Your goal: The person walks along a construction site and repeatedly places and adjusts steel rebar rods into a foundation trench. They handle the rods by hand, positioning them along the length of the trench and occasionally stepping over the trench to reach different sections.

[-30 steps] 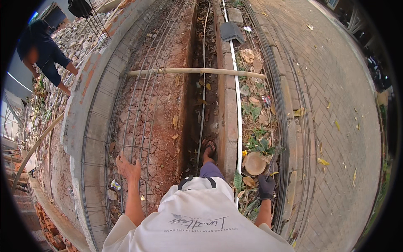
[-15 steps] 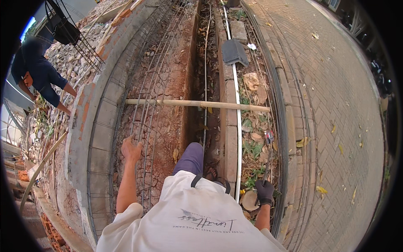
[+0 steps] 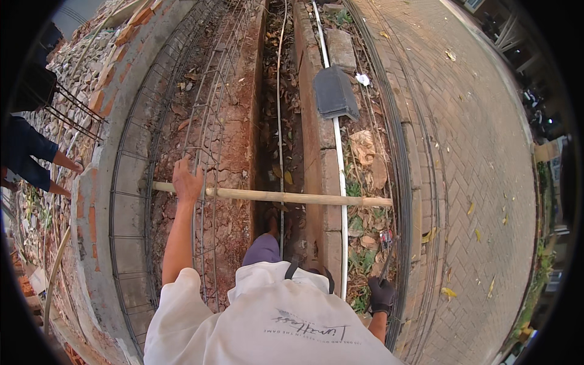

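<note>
My bare left hand [image 3: 187, 179] is closed on a bar of a long rebar cage [image 3: 210, 131], over the left part of a bamboo pole [image 3: 292, 197]. The cage runs lengthwise above cracked red soil. My right hand [image 3: 382, 294], in a dark glove, is closed around a thin dark metal tool [image 3: 387, 263] pointing forward; its exact kind is unclear. Beside that hand lie a bundle of long steel bars [image 3: 401, 182] and a white pipe [image 3: 340, 158]. The bamboo pole lies crosswise ahead of me, spanning the trench [image 3: 291, 140].
A dark grey ridge tile [image 3: 334, 92] rests over the white pipe. On the left, a low concrete wall [image 3: 91, 225] borders rubble [image 3: 85, 79], where a person in dark shorts [image 3: 30, 155] stands. Brick paving [image 3: 480, 152] lies to the right. My feet are in the trench.
I have moved forward, bringing the bamboo pole and ridge tile closer. My left hand has gone from behind the pole to over it. The person at left has slipped toward the view's edge.
</note>
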Available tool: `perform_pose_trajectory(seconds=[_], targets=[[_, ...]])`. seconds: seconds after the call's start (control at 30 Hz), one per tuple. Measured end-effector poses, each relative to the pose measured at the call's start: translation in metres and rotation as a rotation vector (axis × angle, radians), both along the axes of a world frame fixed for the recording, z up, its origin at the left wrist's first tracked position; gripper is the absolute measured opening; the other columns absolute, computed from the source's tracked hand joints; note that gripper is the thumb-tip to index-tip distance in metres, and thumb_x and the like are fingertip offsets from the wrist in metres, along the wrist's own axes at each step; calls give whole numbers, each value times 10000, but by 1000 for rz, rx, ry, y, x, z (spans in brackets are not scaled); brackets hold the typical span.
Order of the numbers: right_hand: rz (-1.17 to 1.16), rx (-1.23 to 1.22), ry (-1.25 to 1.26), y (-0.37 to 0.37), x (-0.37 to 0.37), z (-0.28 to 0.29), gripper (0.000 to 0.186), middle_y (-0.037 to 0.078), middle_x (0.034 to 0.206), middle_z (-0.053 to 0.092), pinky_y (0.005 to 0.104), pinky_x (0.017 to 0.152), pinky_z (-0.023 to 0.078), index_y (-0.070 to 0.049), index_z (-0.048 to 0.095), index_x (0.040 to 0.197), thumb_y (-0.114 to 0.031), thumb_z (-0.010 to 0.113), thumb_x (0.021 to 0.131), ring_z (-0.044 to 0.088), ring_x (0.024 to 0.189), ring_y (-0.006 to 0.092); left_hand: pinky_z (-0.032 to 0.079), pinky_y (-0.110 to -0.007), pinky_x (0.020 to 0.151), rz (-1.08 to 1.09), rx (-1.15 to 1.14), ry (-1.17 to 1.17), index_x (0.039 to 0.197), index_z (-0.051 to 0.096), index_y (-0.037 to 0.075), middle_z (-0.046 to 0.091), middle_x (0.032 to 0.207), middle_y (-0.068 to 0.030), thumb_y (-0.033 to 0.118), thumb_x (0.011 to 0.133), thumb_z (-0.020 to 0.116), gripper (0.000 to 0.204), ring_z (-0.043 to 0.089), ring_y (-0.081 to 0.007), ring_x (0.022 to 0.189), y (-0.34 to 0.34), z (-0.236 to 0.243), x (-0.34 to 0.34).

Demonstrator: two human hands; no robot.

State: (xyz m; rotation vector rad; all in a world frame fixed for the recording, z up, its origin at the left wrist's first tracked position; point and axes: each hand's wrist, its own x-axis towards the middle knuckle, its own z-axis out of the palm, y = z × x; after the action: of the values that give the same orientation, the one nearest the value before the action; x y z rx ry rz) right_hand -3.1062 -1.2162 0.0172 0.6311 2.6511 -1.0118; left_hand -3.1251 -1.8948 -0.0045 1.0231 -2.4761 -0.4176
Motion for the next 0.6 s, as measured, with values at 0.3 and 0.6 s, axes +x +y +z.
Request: perform_pose_trajectory(seconds=[0.3,0.6], targets=[[14,54,-113,-104,-70,59,354,21,628,559,357,611,435,36,653,731,-293,745,822,482,644,117,536,-457,830,314,260,225,1064,743,-23,744,982,-195,232,877,762,317,717,-341,927,-110,-28,-153],[153,216,-96,-145,-117,-12,397,35,597,630,356,563,443,10,711,698,-359,815,798,542,585,116,545,-432,872,265,494,85,1163,742,-13,759,1006,-169,283,843,806,441,722,-304,957,-127,-62,-192]])
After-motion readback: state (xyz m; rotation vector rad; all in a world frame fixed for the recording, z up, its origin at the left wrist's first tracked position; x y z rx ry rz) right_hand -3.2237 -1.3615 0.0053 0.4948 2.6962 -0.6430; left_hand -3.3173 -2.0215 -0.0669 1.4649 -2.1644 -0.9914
